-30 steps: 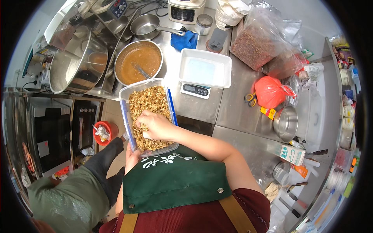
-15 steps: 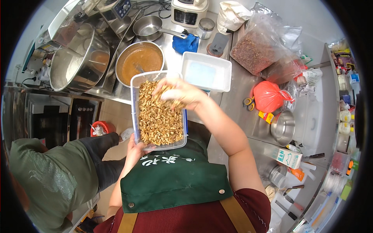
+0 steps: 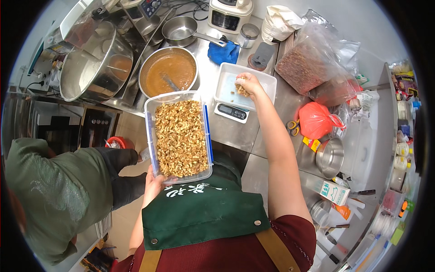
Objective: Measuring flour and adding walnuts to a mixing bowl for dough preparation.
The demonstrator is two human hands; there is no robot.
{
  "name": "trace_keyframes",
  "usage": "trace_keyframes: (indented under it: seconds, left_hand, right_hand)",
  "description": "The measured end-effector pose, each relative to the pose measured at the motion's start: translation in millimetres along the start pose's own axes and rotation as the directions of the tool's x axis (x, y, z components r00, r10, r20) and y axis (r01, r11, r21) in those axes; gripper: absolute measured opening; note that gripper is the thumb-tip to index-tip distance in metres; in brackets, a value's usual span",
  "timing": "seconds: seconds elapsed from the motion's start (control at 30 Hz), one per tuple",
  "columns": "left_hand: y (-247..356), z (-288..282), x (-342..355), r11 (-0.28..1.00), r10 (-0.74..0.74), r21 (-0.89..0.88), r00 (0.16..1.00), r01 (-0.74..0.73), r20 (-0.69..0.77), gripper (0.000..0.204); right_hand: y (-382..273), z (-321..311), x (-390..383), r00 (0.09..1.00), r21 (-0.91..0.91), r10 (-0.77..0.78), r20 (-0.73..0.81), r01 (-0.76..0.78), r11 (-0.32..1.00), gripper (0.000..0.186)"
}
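Note:
My left hand [image 3: 156, 179] grips the near left corner of a clear plastic container [image 3: 148, 119] with blue side clips, tilted against my apron. Chopped walnuts [image 3: 180, 138] nearly fill it. My right hand [image 3: 250, 85], fingers curled, holds a clump of walnuts [image 3: 241, 89] inside a shallow white tray [image 3: 268, 102]. A few loose pieces lie on the tray's bottom beneath it. Under the tray is a white digital scale [image 3: 232, 112], its dark display facing me.
Left of the tray stand a steel bowl of brown batter [image 3: 165, 72] and a saucepan [image 3: 180, 32]; a large steel mixing bowl [image 3: 97, 63] is farther left. Scissors [image 3: 293, 128], a red bag [image 3: 317, 120] and a steel bowl [image 3: 330, 158] are on the right. Another person [image 3: 63, 195] is at left.
My right hand has carried a handful of walnuts from the container rightward into the white tray, and a few pieces now lie there. The container has shifted slightly left and nearer me.

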State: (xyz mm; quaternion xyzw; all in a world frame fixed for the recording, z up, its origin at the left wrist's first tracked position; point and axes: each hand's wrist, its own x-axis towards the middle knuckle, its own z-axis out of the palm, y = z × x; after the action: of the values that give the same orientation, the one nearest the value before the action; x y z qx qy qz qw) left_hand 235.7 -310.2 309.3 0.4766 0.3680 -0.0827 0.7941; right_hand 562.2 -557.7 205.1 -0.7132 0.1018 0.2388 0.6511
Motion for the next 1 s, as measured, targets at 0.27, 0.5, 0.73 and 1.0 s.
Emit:
trace_keyframes:
  seconds: [0.27,0.5,0.73,1.0]
  left_hand:
    - [-3.1,-3.5,1.7,1.000,-0.007,-0.014,1.000,0.007,0.004,0.051]
    - [-4.4,-6.3,1.8,1.000,-0.006,0.020,1.000,0.006,-0.012,0.051]
    - [-5.8,-5.3,2.0,1.000,0.000,-0.001,1.000,0.000,-0.002,0.051]
    - [-9.0,-8.6,-0.2,0.999,-0.014,0.034,0.999,0.015,-0.040,0.052]
  right_hand:
    - [-4.6,-12.8,7.7,0.996,-0.148,-0.026,-0.086,0.013,0.989,0.017]
    - [-12.6,-33.2,-9.4,0.993,-0.276,-0.009,-0.114,-0.023,0.961,0.016]
    - [-12.9,-42.3,-24.4,0.873,-0.740,-0.484,-0.049,0.294,0.605,0.026]
    - [-64.4,111.3,-179.2,0.562,-0.208,-0.538,0.628,0.788,0.580,0.023]
